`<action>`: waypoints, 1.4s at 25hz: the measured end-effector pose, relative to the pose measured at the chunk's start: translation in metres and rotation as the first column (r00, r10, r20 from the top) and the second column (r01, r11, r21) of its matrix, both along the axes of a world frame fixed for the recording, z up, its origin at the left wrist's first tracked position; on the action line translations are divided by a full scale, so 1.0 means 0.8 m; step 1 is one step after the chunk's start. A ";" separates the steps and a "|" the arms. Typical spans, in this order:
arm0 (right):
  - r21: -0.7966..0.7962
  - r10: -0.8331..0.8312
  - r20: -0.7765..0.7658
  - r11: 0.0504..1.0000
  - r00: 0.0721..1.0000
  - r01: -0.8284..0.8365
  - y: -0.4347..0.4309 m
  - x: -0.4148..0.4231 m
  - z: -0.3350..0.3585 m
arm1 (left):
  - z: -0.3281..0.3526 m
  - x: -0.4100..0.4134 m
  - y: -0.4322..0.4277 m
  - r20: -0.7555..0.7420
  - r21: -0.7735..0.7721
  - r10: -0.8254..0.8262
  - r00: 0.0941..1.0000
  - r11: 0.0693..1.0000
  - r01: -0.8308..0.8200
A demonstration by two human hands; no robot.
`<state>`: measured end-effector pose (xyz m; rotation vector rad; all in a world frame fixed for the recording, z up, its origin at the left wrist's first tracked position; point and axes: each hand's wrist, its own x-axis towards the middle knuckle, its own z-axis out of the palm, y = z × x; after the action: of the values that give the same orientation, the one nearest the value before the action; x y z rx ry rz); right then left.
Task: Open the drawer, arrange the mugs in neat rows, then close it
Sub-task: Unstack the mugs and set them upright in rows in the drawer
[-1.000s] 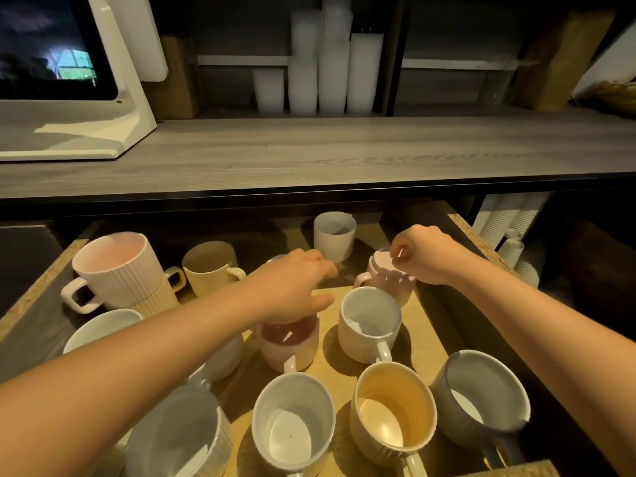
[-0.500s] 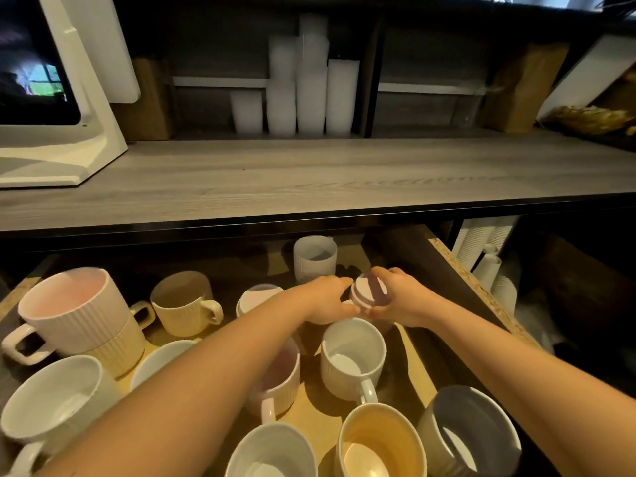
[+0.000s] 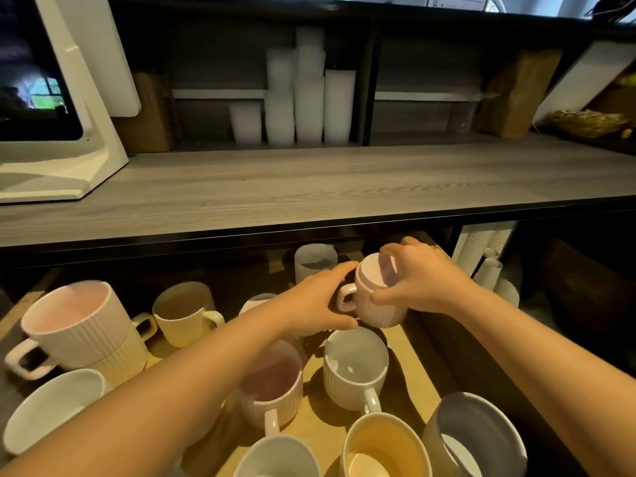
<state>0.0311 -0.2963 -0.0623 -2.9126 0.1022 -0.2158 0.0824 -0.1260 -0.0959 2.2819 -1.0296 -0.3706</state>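
Held mug: a pale pink ribbed ceramic mug [image 3: 377, 297] sits between both hands at the back right of the open wooden drawer [image 3: 418, 359]. It looks lifted and tipped a little, with its mouth turned toward the person.

Right hand: the right hand [image 3: 418, 280] wraps the mug from the 3 o'clock side. Its fingers [image 3: 395, 251] curl over the rim and its thumb presses the ribbed side, so it has hold of the mug.

Left hand: the left hand [image 3: 315, 301] is at the mug's 9 o'clock side, right by the handle. Its fingers are spread part way and seem to touch the mug. A firm hold cannot be told.

Key relation: the handle sticks out toward 9 o'clock, at the left hand. The right hand is the nearer one and carries the weight.

Spot below: a white ribbed mug [image 3: 356, 368] stands at 6 o'clock from the held mug, handle toward the person.

Next move, a guess: set the pink mug down upright behind the white one to make a row.

Risk: a grey ribbed cup [image 3: 315, 261] stands close at 10 o'clock and could get bumped.
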 end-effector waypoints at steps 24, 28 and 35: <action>0.712 0.503 -0.026 0.616 0.864 -0.337 0.010 -0.021 0.034 | 0.037 -0.034 0.067 -0.003 -0.377 0.180 0.984 0.911 -0.168; 0.575 0.528 -0.054 0.710 0.847 -0.406 0.013 -0.022 0.036 | 0.050 -0.029 0.051 -0.007 -0.348 0.152 0.988 0.926 -0.145; 0.466 0.412 -0.099 0.823 0.906 -0.323 0.014 -0.022 0.035 | 0.055 -0.025 0.037 -0.006 -0.304 0.103 0.995 0.947 -0.100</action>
<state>0.0136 -0.2853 -0.0344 -2.4234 -0.3420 0.1472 0.0621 -0.0966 -0.0523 2.0497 -0.9006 -0.1451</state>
